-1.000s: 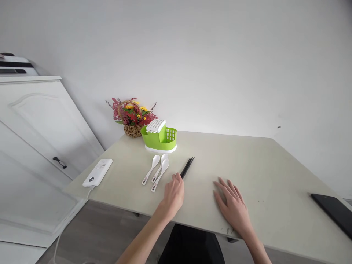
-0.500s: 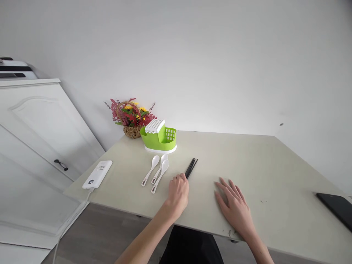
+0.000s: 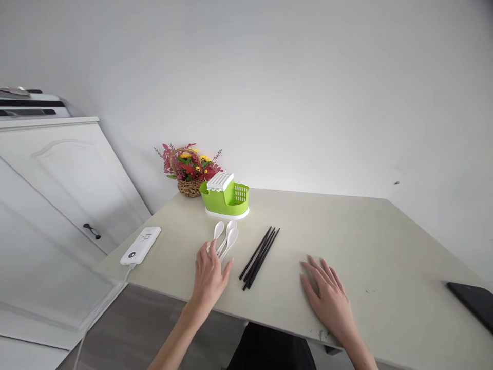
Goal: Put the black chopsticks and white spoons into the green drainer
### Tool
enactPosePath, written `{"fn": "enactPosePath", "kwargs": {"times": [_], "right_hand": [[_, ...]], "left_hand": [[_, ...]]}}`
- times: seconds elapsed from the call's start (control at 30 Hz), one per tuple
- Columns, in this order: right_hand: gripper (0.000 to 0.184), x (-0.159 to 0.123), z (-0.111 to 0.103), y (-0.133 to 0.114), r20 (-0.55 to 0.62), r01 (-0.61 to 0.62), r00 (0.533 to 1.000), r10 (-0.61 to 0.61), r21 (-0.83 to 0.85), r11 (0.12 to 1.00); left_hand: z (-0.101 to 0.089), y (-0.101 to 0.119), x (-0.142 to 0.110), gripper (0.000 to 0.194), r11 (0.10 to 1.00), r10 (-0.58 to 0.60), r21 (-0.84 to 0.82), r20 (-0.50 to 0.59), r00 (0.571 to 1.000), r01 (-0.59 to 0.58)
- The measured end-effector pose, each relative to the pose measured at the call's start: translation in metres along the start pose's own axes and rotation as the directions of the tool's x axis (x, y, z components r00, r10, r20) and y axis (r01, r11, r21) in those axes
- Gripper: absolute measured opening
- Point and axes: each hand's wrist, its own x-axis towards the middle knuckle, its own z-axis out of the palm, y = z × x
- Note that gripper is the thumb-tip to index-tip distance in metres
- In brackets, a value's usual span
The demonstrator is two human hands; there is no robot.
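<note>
Over the handles of three white spoons [image 3: 231, 237] is my left hand [image 3: 209, 272], thumb spread from the fingers. It hides the lower ends of the spoons; whether the fingertips touch them I cannot tell. Several black chopsticks [image 3: 259, 259] lie in a loose bundle just right of that hand, with nothing gripping them. My right hand [image 3: 327, 295] rests flat on the table, fingers apart and holding nothing. Behind the spoons stands a green plastic cutlery holder [image 3: 224, 201] with a white slotted top and a white base.
A wicker basket of artificial flowers [image 3: 190, 187] stands behind the holder, by the wall. At the table's left edge lies a white power bank [image 3: 140, 245] with a cable hanging down. A black phone [image 3: 473, 302] lies at the far right. A white cabinet [image 3: 57, 205] adjoins on the left.
My left hand has let go of the chopsticks and moved left onto the spoon handles. The chopsticks now lie fully in view. My right hand has stayed in place on the table.
</note>
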Motion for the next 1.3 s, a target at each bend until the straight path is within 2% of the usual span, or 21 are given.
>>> {"fn": "enactPosePath", "kwargs": {"times": [0.1,0.2,0.3,0.47,0.7,0.83,1.0,1.3], "right_hand": [[0.053,0.000,0.000,0.000,-0.002,-0.005,1.000,0.005,0.000,1.000],[0.053,-0.001,-0.001,0.000,0.002,-0.009,1.000,0.009,-0.005,1.000],[0.054,-0.001,-0.003,0.000,0.018,-0.004,1.000,0.004,-0.012,1.000],[0.054,-0.001,-0.003,-0.001,0.028,-0.004,1.000,0.005,-0.015,1.000],[0.053,0.000,-0.002,0.000,-0.002,0.004,1.000,-0.004,-0.020,1.000],[0.053,0.000,-0.002,0.000,0.001,0.003,1.000,-0.003,-0.022,1.000],[0.053,-0.001,-0.002,0.001,-0.004,0.003,1.000,-0.003,-0.018,1.000],[0.054,0.000,-0.004,0.001,0.011,-0.011,1.000,0.011,0.003,1.000]], "left_hand": [[0.013,-0.016,-0.002,0.071,0.998,-0.022,0.050,-0.017,1.000,0.023],[0.025,-0.022,-0.003,0.077,0.998,-0.012,0.069,-0.042,0.999,0.015],[0.031,-0.026,-0.005,0.077,0.999,0.002,0.033,-0.087,0.996,0.001],[0.030,-0.029,-0.006,0.068,0.999,0.022,-0.032,-0.133,0.991,-0.026],[0.030,-0.025,0.017,0.052,0.998,0.038,0.061,-0.067,0.997,-0.034],[0.029,-0.023,0.030,0.045,0.991,0.002,0.133,-0.030,1.000,0.002],[0.030,-0.022,0.030,0.032,0.984,-0.004,0.177,0.001,1.000,0.003],[0.031,-0.020,0.029,0.028,0.994,0.026,0.105,0.033,0.999,-0.030]]}}
